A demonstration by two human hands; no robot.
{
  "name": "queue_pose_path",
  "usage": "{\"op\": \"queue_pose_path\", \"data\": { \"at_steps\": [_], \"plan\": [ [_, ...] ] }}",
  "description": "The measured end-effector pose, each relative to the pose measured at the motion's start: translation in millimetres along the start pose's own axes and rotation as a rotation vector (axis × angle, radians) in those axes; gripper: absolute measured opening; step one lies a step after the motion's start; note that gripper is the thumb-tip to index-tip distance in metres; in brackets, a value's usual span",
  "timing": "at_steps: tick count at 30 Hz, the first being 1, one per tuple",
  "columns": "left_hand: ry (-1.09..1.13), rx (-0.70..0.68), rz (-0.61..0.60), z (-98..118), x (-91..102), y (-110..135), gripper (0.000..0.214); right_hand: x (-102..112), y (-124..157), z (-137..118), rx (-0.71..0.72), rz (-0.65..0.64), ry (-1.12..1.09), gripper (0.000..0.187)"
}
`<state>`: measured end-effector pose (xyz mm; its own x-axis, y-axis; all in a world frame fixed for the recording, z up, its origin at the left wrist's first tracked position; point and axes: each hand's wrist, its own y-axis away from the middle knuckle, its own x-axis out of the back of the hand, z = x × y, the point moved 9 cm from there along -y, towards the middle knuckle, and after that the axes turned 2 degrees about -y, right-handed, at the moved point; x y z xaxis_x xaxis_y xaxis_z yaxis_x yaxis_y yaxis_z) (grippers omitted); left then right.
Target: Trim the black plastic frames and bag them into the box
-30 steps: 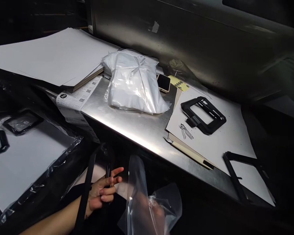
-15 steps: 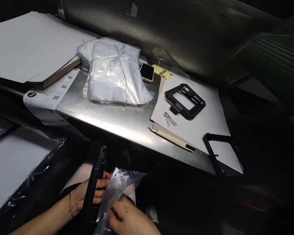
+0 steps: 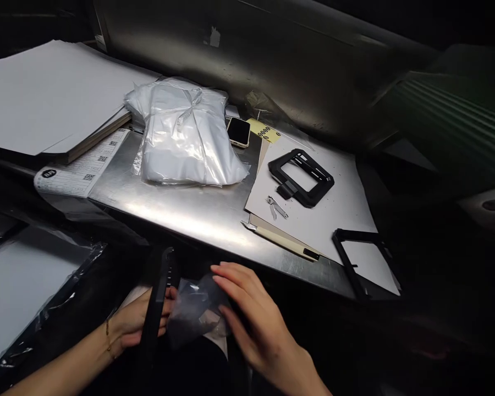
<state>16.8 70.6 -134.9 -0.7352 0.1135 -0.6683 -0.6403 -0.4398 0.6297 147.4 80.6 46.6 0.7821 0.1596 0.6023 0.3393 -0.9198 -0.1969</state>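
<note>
My left hand [image 3: 138,322] is wrapped round a black plastic frame [image 3: 154,308], which stands nearly upright and edge-on to me, below the table's front edge. A clear plastic bag [image 3: 190,311], crumpled and partly see-through, hangs against the fingers of that hand, to the right of the frame. Whether those fingers also pinch the bag is hidden. At the bag's right side is my right hand [image 3: 259,324], its fingers stretched out and the thumb apart from them. Its fingertips are at the bag's edge; I cannot tell if they touch it.
On the metal table [image 3: 119,190] lie a bundle of clear bags [image 3: 185,137], a paper stack [image 3: 61,93] and a phone [image 3: 239,132]. Further right are a black plastic frame [image 3: 309,184], nail clippers [image 3: 277,208], a craft knife [image 3: 280,240] and another black frame [image 3: 348,264] at the edge.
My right hand has let go of its pinch on the plastic bag and moved up and right, fingers now extended. The bag has bunched up. My left hand still holds the black frame.
</note>
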Motion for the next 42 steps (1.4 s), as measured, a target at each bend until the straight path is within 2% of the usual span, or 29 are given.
{"op": "queue_pose_path", "data": {
  "at_steps": [2, 4, 7, 9, 12, 13, 15, 17, 20, 23, 25, 27, 31, 35, 38, 42],
  "plan": [
    [-0.050, 0.019, -0.014, -2, -4.2, 1, 0.008, -15, -19, 5, -0.042, -0.137, -0.003, 0.047],
    [-0.087, 0.018, -0.029, -1, -7.4, 2, 0.009, -26, -29, 19, -0.140, -0.221, -0.014, 0.040],
    [-0.110, -0.015, -0.040, 6, -6.4, 1, 0.008, -40, -25, 41, -0.293, -0.344, -0.100, 0.015],
    [-0.093, -0.054, -0.017, 13, 1.9, 1, 0.009, -44, -13, 55, -0.397, -0.385, -0.192, 0.018],
    [-0.023, -0.129, 0.084, 28, 26.0, 3, 0.005, -40, 8, 76, -0.555, -0.302, -0.301, 0.024],
    [0.003, -0.155, 0.130, 33, 35.2, 5, 0.002, -38, 16, 83, -0.598, -0.243, -0.320, 0.024],
    [0.048, -0.197, 0.227, 39, 50.9, 11, 0.011, -39, 30, 96, -0.666, -0.109, -0.342, 0.023],
    [0.076, -0.201, 0.298, 37, 57.9, 16, 0.014, -49, 41, 105, -0.712, 0.007, -0.358, 0.021],
    [0.067, -0.101, 0.312, 13, 47.9, 16, 0.008, -86, 45, 110, -0.735, 0.089, -0.396, 0.019],
    [0.021, -0.007, 0.257, -12, 27.6, 8, 0.006, -128, 39, 102, -0.688, 0.081, -0.449, 0.019],
    [-0.015, 0.013, 0.220, -19, 17.6, 3, 0.005, -146, 34, 96, -0.646, 0.053, -0.501, 0.018],
    [-0.049, 0.021, 0.189, -19, 12.4, 0, 0.010, -153, 31, 92, -0.618, 0.024, -0.576, 0.018],
    [-0.086, 0.010, 0.150, -11, 9.4, 1, 0.016, -150, 27, 89, -0.603, -0.001, -0.802, 0.019],
    [-0.089, 0.002, 0.151, -6, 11.2, 4, 0.013, -145, 34, 100, -0.680, 0.110, -1.049, 0.021],
    [-0.080, -0.022, 0.197, 1, 27.0, 8, 0.012, -128, 46, 120, -0.720, 0.259, -1.168, 0.022],
    [-0.080, -0.091, 0.268, 19, 60.1, 16, 0.021, -89, 55, 144, -0.697, 0.412, -1.195, 0.023]
  ]
}}
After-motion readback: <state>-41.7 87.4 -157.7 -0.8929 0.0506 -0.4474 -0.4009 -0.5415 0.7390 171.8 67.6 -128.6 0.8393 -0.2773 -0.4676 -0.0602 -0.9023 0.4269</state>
